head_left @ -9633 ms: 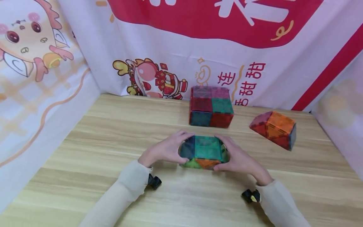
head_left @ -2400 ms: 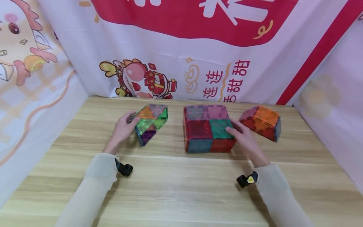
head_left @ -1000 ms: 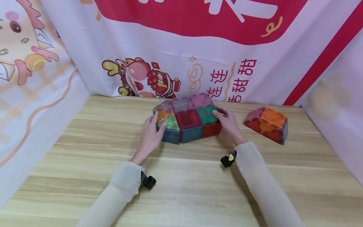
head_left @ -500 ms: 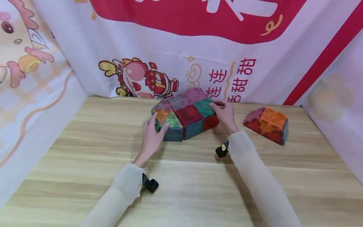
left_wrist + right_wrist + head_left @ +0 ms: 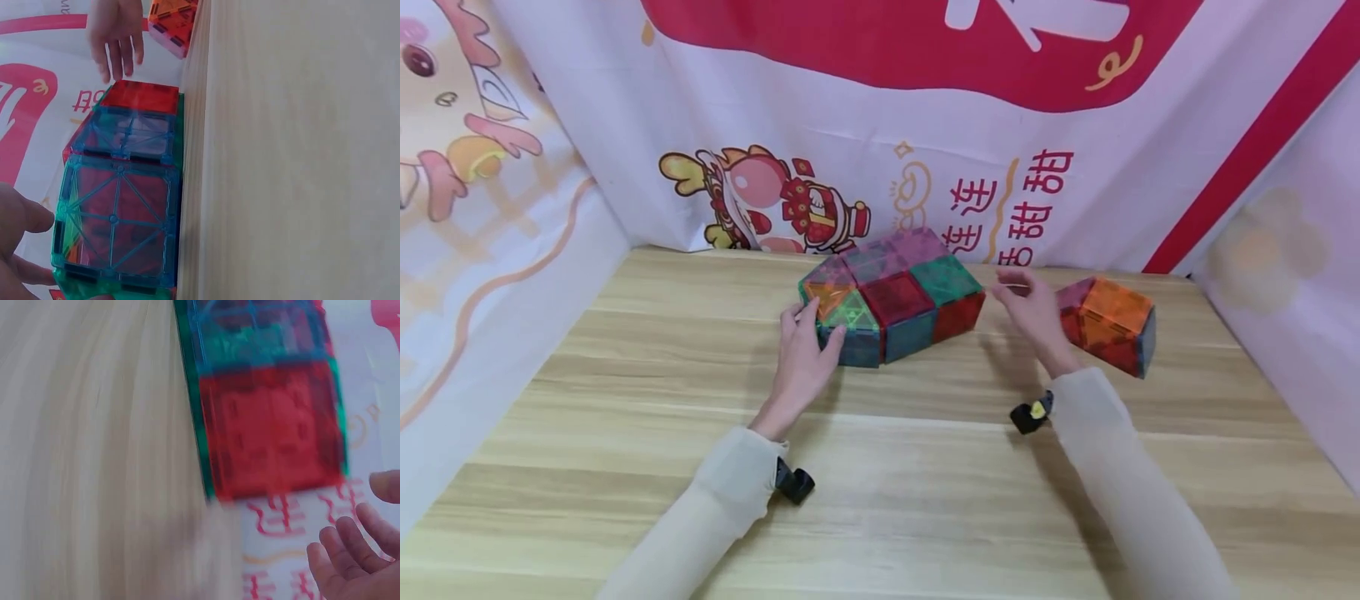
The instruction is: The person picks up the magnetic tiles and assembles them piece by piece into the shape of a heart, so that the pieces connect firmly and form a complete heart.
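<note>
A block of joined translucent magnetic tiles (image 5: 898, 300) stands at the back of the table, a boxy part of red, green, blue and purple squares with a tapered end of orange and green triangles on its left. My left hand (image 5: 801, 354) holds that tapered end, thumb at the front and fingers over the left side. Off the block's right end, my right hand (image 5: 1033, 312) is in the air with loosely bent fingers and nothing in them. In the right wrist view, its fingers (image 5: 353, 547) are apart from the red end tile (image 5: 272, 428).
A smaller magnetic tile block (image 5: 1112, 325), orange, red and blue, sits at the right, partly behind my right hand. A printed cloth (image 5: 820, 108) hangs behind the wooden table (image 5: 880, 500), with more cloth at both sides.
The small tapered block, first held in both hands at the front, went left and now sits against the larger block, which has turned slightly. My right hand has just let go and moved right.
</note>
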`<state>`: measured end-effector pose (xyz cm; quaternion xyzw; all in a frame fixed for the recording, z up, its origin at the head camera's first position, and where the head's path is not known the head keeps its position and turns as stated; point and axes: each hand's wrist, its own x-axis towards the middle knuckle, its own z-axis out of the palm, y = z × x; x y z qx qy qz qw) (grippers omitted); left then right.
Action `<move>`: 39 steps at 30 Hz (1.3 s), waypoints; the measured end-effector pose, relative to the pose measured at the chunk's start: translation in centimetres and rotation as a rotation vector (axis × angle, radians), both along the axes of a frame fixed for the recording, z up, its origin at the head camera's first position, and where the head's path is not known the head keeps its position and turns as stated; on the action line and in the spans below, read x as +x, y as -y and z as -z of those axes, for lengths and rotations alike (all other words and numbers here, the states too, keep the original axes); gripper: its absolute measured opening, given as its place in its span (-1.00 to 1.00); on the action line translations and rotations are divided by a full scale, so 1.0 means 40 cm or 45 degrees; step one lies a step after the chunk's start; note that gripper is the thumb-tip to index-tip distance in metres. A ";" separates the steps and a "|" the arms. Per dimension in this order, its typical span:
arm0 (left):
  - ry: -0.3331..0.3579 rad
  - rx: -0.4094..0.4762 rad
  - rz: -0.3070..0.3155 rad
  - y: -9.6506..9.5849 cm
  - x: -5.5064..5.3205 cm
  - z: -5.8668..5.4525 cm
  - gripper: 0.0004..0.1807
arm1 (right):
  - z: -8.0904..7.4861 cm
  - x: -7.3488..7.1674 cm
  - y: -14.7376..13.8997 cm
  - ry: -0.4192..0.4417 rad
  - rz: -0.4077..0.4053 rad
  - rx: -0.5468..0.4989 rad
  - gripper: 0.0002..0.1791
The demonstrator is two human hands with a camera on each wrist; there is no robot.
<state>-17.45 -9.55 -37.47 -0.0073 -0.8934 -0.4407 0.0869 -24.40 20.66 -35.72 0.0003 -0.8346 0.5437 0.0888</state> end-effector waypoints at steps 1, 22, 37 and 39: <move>0.007 -0.006 0.003 -0.004 0.002 0.000 -0.30 | -0.005 0.011 -0.021 -0.001 0.017 0.001 -0.59; -0.223 -0.055 0.039 -0.072 0.080 -0.023 -0.33 | 0.023 0.057 -0.430 0.345 -0.070 0.394 0.23; 0.130 0.395 0.474 -0.332 0.079 0.000 -0.52 | 0.036 0.097 -0.381 0.391 -0.139 0.490 0.19; 0.193 0.384 0.473 -0.357 0.054 0.024 -0.53 | 0.038 0.104 -0.369 0.410 -0.149 0.507 0.20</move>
